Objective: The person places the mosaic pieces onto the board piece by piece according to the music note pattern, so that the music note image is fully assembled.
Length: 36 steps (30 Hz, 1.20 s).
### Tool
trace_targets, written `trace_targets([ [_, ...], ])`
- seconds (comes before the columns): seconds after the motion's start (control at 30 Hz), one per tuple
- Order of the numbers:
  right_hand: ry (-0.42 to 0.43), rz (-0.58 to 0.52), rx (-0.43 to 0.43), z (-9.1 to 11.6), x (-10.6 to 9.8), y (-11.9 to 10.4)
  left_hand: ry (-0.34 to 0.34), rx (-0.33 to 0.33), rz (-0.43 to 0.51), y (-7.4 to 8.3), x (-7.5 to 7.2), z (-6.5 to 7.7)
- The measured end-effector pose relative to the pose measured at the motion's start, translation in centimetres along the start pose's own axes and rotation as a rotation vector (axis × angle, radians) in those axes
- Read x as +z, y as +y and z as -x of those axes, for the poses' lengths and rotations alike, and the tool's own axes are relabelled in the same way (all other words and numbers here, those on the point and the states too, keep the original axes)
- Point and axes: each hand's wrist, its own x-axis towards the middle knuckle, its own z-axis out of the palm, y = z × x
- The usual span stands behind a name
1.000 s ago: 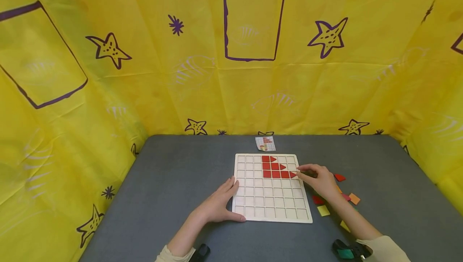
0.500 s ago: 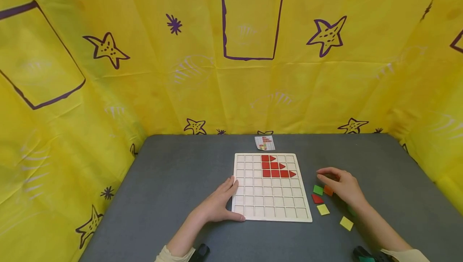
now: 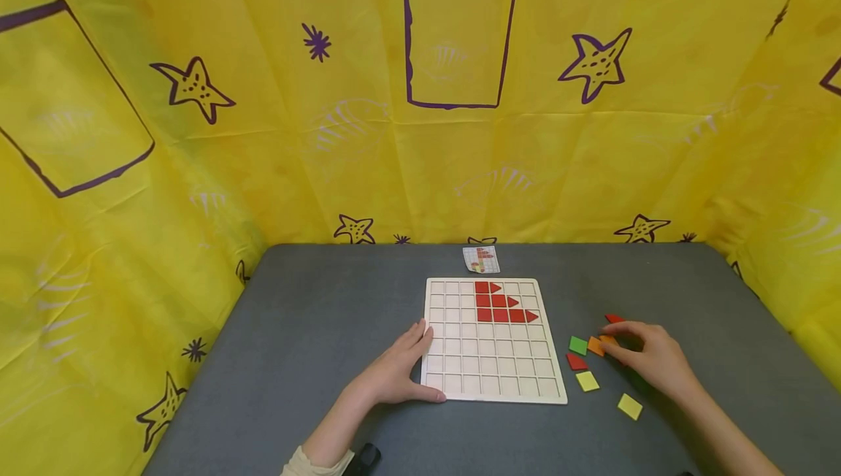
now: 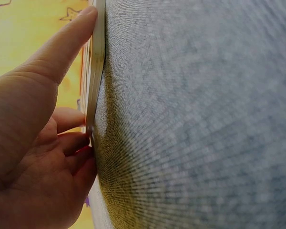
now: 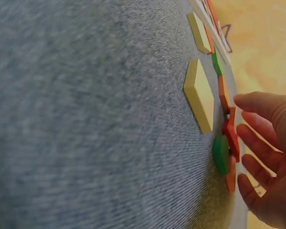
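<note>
A pale wooden board (image 3: 486, 368) with a square grid lies on the table. Red square and triangular tiles (image 3: 501, 315) form three rows near its far side. My left hand (image 3: 397, 368) rests at the board's near left corner, fingers along the left edge and thumb on the front edge. To the right of the board, my right hand (image 3: 647, 355) hovers low over loose tiles, thumb and index finger parted. Its fingertips are right at an orange tile (image 3: 607, 343), and nothing shows between them. Part of a red tile (image 3: 614, 318) shows beyond the fingers; other tiles are hidden beneath the hand.
Beside the board lie a green tile (image 3: 578, 345), a red one (image 3: 576, 362) and two yellow tiles (image 3: 629, 407). A small printed pattern card (image 3: 482, 260) lies behind the board. A yellow patterned cloth (image 3: 453, 169) hangs behind the grey table (image 3: 315, 301).
My right hand has left the red triangle at the end of the third row and moved right and nearer, over the loose tiles. My left hand stays at the board.
</note>
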Motion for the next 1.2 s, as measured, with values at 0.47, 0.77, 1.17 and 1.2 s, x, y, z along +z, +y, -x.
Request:
trace_targets([
  [0.47, -0.009, 0.064, 0.074, 0.7, -0.1, 0.4, 0.001, 0.001, 0.002, -0.1, 0.1, 0.0],
  [0.77, 0.031, 0.001, 0.124, 0.6, 0.5, -0.2, -0.004, -0.002, 0.005, 0.0, 0.0, 0.0],
  [1.17, -0.007, -0.172, 0.062, -1.5, 3.5, -4.8, 0.001, 0.014, 0.0, -0.1, 0.0, -0.1],
  [1.2, -0.014, -0.183, 0.053, -1.7, 3.9, -5.2, 0.0, 0.014, 0.002, -0.1, 0.0, -0.1],
])
